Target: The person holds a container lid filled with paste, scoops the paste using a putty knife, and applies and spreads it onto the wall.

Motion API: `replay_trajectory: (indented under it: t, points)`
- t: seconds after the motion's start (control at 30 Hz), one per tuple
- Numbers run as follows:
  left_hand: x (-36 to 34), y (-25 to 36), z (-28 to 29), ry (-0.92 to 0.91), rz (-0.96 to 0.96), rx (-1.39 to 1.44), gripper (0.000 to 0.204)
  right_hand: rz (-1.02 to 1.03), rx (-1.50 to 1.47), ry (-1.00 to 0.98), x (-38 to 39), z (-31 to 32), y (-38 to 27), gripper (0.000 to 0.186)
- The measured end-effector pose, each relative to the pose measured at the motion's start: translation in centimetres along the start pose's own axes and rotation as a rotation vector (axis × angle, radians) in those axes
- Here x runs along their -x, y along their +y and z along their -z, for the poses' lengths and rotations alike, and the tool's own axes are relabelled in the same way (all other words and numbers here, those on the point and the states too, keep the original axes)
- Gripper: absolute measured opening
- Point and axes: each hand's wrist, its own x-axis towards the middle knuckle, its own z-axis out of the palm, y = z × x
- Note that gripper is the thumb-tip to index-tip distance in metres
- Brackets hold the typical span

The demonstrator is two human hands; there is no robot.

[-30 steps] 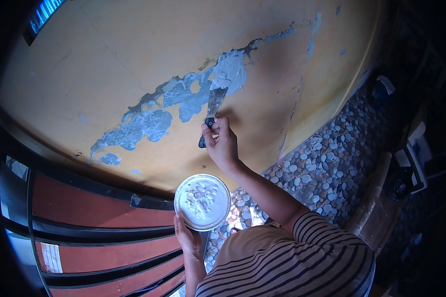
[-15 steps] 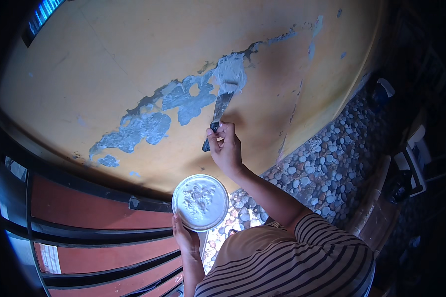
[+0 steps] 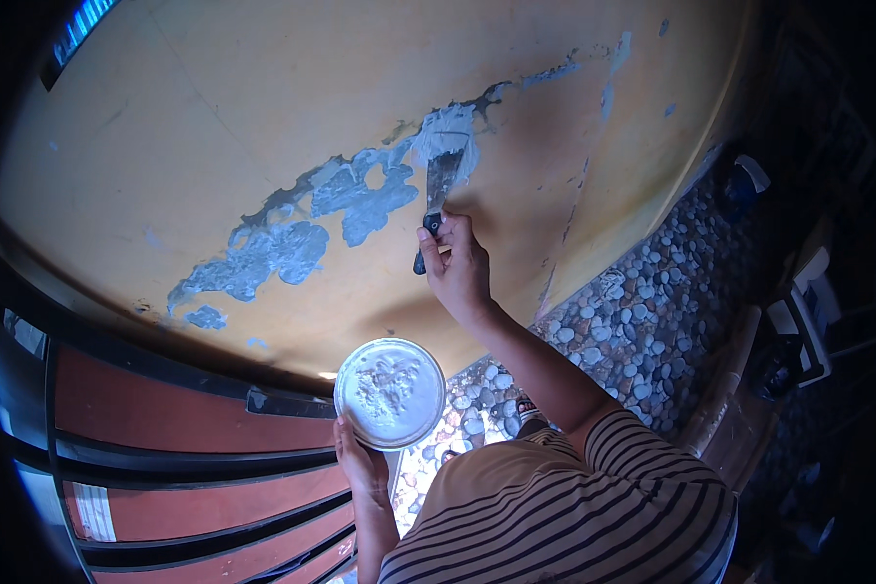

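Note:
My right hand [image 3: 457, 265] grips the dark handle of a putty knife [image 3: 436, 199], its flat blade pressed against the yellow wall [image 3: 214, 127] on a grey-white patch of filler [image 3: 443, 136]. A long streak of peeled, grey-blue patches [image 3: 292, 229] runs leftward across the wall from there. My left hand [image 3: 360, 467] holds a round white bowl [image 3: 389, 392] from below, with lumpy white putty inside it. The bowl hangs level, below and to the left of the knife.
A red and black metal gate [image 3: 146, 457] fills the lower left. Pebble-patterned floor [image 3: 633, 321] runs along the wall's base at right. Dark clutter and a white object [image 3: 803, 311] sit at the far right. My striped shirt [image 3: 574, 516] fills the bottom.
The right hand and the knife have slid a little up the wall onto the pale filler patch. The bowl has stayed nearly still.

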Motion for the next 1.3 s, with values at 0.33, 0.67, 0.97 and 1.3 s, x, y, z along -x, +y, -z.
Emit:
replay_trajectory:
  t: [0.33, 0.67, 0.97, 1.3]
  points:
    - [0.9, 0.2, -0.6, 0.026, -0.027, -0.053, 0.043, 0.205, 0.280, -0.071, -1.3, 5.0, 1.6, 0.033]
    - [1.8, -1.2, -2.7, 0.036, -0.029, -0.018, 0.042, 0.350, 0.536, -0.173, -3.5, 9.9, 2.3, 0.031]
    - [1.7, -3.5, -5.0, 0.028, -0.012, -0.009, 0.042, 0.430, 0.476, -0.129, -7.0, 9.4, 1.7, 0.031]
    - [1.6, -4.5, -6.0, -0.009, -0.031, -0.037, 0.044, 0.386, 0.415, -0.123, -6.4, 11.9, 6.7, 0.031]
